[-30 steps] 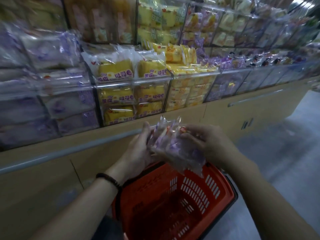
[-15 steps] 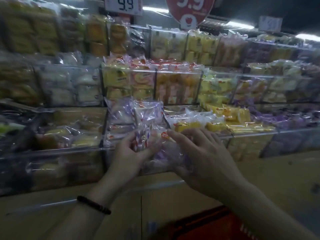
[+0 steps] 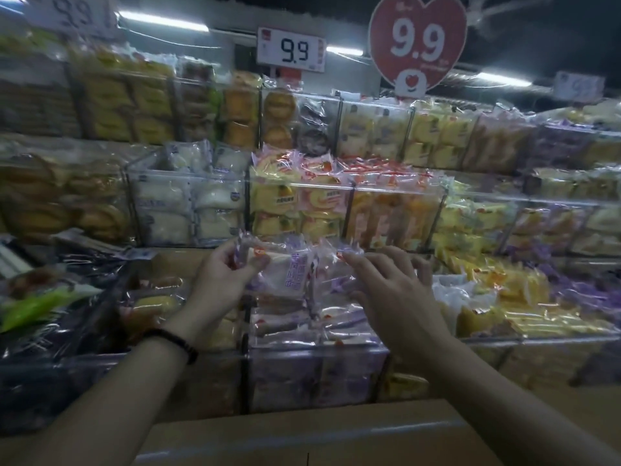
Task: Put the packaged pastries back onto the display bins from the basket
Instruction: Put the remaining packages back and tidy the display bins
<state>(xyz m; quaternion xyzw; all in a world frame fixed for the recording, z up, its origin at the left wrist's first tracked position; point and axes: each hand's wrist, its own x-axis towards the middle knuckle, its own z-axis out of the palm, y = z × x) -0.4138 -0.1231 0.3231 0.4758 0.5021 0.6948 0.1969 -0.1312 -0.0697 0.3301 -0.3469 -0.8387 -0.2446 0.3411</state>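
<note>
Head view: my left hand (image 3: 225, 275) pinches a purple-printed pastry packet (image 3: 285, 275); my right hand (image 3: 395, 297) lies spread on a second packet (image 3: 332, 275), grip unclear. Both hover above the matching clear bin (image 3: 316, 349) beneath my hands, not yet dropped; basket unseen.

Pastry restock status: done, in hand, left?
Done: the clear bin below the hands already holds purple-printed packs. In hand: the left hand grips one pack over that bin; the right hand touches a second pack beside it. Left: setting both down. The basket is out of view, so the remainder is unknown.
</note>
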